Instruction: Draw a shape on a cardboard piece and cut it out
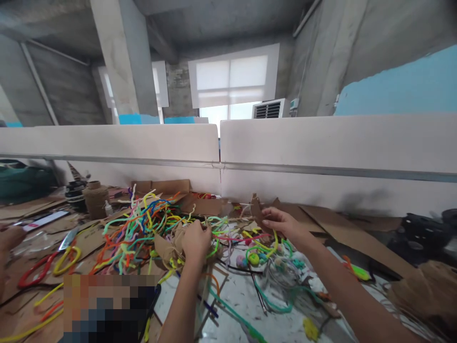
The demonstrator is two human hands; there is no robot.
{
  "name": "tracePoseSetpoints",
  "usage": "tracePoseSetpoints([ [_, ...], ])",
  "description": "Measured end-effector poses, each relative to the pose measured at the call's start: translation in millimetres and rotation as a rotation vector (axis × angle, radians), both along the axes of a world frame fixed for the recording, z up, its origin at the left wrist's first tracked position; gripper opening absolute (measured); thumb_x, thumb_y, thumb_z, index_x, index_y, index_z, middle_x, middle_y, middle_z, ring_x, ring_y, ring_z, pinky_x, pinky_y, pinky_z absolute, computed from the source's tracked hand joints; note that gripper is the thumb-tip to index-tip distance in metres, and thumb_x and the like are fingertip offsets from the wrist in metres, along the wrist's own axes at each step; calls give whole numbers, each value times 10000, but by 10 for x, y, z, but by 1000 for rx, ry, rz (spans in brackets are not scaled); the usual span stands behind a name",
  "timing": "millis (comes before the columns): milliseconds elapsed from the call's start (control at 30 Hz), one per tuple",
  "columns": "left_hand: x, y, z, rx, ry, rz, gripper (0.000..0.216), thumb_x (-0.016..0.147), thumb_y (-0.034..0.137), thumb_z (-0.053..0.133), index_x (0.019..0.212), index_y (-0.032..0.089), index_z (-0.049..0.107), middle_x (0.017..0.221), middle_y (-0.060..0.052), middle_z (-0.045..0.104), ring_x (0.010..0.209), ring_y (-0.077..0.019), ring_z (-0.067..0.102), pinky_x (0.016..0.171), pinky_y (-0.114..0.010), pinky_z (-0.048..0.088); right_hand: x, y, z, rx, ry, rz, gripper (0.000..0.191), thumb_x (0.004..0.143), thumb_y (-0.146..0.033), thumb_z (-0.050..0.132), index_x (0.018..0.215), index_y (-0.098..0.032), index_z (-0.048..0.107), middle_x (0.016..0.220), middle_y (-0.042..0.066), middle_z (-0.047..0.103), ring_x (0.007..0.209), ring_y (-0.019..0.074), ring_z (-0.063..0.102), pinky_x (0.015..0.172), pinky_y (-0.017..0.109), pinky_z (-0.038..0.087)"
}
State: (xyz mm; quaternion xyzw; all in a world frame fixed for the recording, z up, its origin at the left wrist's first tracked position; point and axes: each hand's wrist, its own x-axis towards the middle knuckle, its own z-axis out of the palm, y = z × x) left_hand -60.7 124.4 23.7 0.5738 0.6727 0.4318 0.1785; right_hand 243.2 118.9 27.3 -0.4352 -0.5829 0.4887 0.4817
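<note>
Right hand (280,222): thumb and fingers pinched closed on a brown cardboard piece (256,209), which stands up at that hand's 10 o'clock, over the craft clutter. Left hand (196,242): fingers curled, gap hidden; can't tell what, if anything, it grips. Cardboard scrap (163,249) right beside it at 9 o'clock, tangled pipe-cleaner heap (125,247) beyond, same direction. Farther out at 9: yellow-handled scissors (57,269). Twine cone (95,200) at left hand's 10. Yellow-green pom-pom (253,259) at right hand's 7, near.
</note>
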Motion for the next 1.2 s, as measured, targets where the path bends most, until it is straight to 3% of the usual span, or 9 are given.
tracePoseSetpoints([
  [100,109,-79,169,114,-33,-100,247,890,239,641,1115,152,695,1258,-229,704,1314,-407,586,1132,-553,387,33,-260,68,27,-43,20,350,761,-350,929,1078,-271,803,1048,34,812,1055,297,739,927,421,587],
  [200,344,-214,278,172,-117,-350,422,875,261,700,1293,203,686,1386,-144,692,1323,-303,609,1148,-424,423,76,-509,130,33,-63,78,383,760,-414,922,1099,-261,831,1156,71,825,1157,338,714,1027,465,534],
  [300,602,-391,281,99,-257,-660,376,924,384,678,1271,256,746,1255,-88,780,1172,-264,715,1000,-366,536,154,-689,135,30,-47,126,405,762,-480,905,1102,-268,842,1176,85,831,1137,343,728,1061,484,513],
  [367,739,-505,255,-65,-518,-919,418,920,515,686,1223,244,784,1231,-106,788,1183,-305,709,1009,-412,523,218,-763,96,23,-28,128,414,766,-504,891,1113,-286,840,1172,83,832,1117,346,737,1054,487,521],
  [500,928,-664,231,-200,-728,-1118,459,808,572,823,1118,235,809,1226,-92,776,1199,-312,671,1001,-396,485,318,-833,3,3,-14,84,448,751,-514,892,1139,-300,827,1089,82,841,1079,357,740,999,491,548],
  [600,1024,-698,234,-163,-858,-1110,434,670,460,964,959,199,773,1013,-61,777,990,-231,693,938,-332,486,353,-853,4,-2,-16,78,463,726,-519,902,1123,-292,827,1126,80,835,1080,350,742,983,475,555],
  [733,1067,-674,224,-155,-999,-882,528,508,391,1041,833,194,674,809,8,716,739,-147,636,740,-268,478,393,-862,66,-3,-41,74,425,762,-531,866,1099,-277,826,1142,86,831,1040,328,756,964,464,565],
  [1033,995,-634,234,-208,-981,-834,479,532,418,1007,817,173,711,749,-5,694,646,-136,634,708,-284,507,690,-711,6,98,-260,-92,319,706,-411,840,971,-234,829,993,87,829,930,352,730,857,489,568],
  [1200,1017,-674,251,-220,-977,-849,440,549,392,994,802,173,709,749,-6,687,647,-135,630,702,-282,509,693,-650,-29,255,-339,-220,325,743,-328,788,1061,-267,822,1199,102,787,1204,400,650,1077,536,465],
])
